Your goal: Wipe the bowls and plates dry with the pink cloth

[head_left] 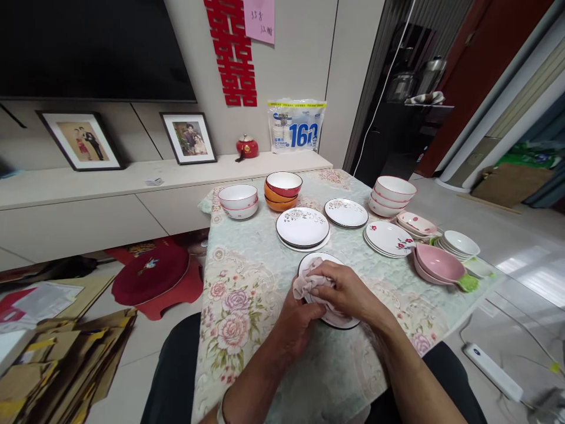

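Over the near part of the table I have a white plate (329,257) with a dark rim. My left hand (301,315) is closed on the plate's near left edge, thumb over the rim. My right hand (346,288) is closed on a crumpled pale pink cloth (308,287) and presses it against the plate's upper face. Hands and cloth cover most of the plate. Just beyond it lies a stack of flower-patterned white plates (303,229). Another stack of dark-rimmed plates (347,215) sits farther back to the right.
White bowls (238,203) and orange and red bowls (282,193) stand at the back. Along the right are stacked pink-rimmed bowls (392,191), red-flowered plates (387,240), pink dishes (439,263) and small white bowls (461,242). A flowered tablecloth (247,265) covers the table.
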`<state>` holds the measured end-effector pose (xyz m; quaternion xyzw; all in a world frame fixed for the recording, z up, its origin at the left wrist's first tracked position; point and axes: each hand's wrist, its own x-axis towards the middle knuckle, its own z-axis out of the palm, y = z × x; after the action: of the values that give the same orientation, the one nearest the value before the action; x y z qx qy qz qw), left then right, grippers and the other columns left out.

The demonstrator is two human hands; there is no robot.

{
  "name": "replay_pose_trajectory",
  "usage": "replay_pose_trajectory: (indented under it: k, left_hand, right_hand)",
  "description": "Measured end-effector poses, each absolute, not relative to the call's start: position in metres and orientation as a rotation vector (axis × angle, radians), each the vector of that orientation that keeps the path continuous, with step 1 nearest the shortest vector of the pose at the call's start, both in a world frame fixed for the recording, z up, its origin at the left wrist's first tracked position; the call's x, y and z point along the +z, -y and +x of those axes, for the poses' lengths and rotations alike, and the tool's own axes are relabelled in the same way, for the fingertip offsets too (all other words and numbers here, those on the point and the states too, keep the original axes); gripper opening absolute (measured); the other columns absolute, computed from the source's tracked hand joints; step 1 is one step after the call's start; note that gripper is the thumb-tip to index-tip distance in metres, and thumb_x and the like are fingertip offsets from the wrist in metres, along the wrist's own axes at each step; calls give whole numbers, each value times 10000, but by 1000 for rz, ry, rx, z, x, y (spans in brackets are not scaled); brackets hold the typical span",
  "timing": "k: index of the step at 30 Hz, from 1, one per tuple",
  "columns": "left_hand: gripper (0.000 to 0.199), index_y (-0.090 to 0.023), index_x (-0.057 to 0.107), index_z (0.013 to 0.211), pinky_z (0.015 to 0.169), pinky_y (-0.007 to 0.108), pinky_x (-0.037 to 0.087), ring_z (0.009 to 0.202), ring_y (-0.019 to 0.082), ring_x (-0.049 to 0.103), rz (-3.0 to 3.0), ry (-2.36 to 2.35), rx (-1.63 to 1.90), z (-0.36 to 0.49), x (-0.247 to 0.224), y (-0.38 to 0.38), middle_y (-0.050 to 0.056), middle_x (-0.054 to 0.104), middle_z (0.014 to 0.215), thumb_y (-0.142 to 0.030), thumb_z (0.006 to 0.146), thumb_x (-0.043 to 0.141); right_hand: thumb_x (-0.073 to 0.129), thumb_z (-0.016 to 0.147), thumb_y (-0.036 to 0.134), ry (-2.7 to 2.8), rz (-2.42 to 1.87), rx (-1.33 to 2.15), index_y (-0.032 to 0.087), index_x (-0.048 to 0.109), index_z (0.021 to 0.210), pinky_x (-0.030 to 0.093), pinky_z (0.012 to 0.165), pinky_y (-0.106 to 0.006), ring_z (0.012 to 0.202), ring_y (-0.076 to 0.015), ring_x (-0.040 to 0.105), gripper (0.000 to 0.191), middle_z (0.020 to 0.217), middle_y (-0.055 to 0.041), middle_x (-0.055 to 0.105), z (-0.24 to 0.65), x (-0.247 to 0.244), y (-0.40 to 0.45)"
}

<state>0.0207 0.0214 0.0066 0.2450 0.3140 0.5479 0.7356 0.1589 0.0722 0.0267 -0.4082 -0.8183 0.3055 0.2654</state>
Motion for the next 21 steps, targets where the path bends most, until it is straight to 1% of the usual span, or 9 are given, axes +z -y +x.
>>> replay_pose_trajectory:
  k: [2,5,8,10,12,15,18,19,21]
  left_hand:
    - [629,-150,617,1094,781,322,484,909,246,650,562,-729,1177,20,8,-21,58,713,957,5,486,574]
    - [740,-147,592,1181,760,323,493,922,256,653,547,-773,1117,18,10,-21,66,721,975,-9,458,520]
    - [833,-166,526,1287,809,340,503,1010,272,638,486,-806,1138,17,10,-20,64,719,1048,-31,465,531]
    - [861,-186,469,1340,844,355,506,1047,274,630,448,-810,1197,18,9,-19,65,710,1109,-51,496,576]
    - [862,-200,440,1356,857,364,508,1054,274,631,432,-803,1249,21,7,-18,72,702,1146,-74,525,635]
    - [804,-198,480,1301,812,335,512,1005,255,646,446,-822,1281,25,6,-18,73,705,1128,-71,531,672]
    - [707,-166,565,1188,697,285,497,833,210,658,515,-828,1243,27,7,-18,54,722,987,-19,498,608]
    - [695,-155,584,1163,658,274,485,765,196,650,536,-827,1218,27,7,-19,43,721,916,-10,484,576]
    - [703,-143,604,1151,597,263,460,667,179,626,555,-823,1162,25,7,-19,21,703,797,-14,465,524]
  right_hand:
    - [630,840,128,2197,-1108,816,225,694,1050,452,881,-265,993,-173,619,240,1064,-29,680,163,25,-75]
    - [604,844,121,2124,-1449,574,180,692,1039,443,882,-298,993,-206,606,221,1058,-81,653,172,19,-81]
    - [561,867,138,2065,-1798,315,127,671,1058,445,820,-317,934,-227,606,221,1063,-129,614,177,14,-85]
    - [539,881,148,2102,-1878,241,112,661,1054,440,800,-322,926,-236,607,215,1060,-142,610,177,13,-85]
    - [546,880,156,2156,-1838,287,116,664,1038,437,807,-324,940,-243,609,202,1034,-136,632,173,14,-83]
    - [602,848,155,2184,-1553,541,159,676,1030,440,839,-304,963,-220,616,196,1025,-89,670,165,18,-77]
    - [623,836,135,2176,-1180,745,220,674,1060,443,862,-264,982,-171,617,245,1062,-30,676,158,21,-73]
    - [621,839,130,2173,-1118,762,231,671,1075,442,871,-259,993,-164,615,262,1075,-24,672,156,20,-73]
    - [615,843,125,2153,-1150,710,225,669,1087,437,892,-266,1017,-171,606,269,1083,-35,662,157,18,-75]
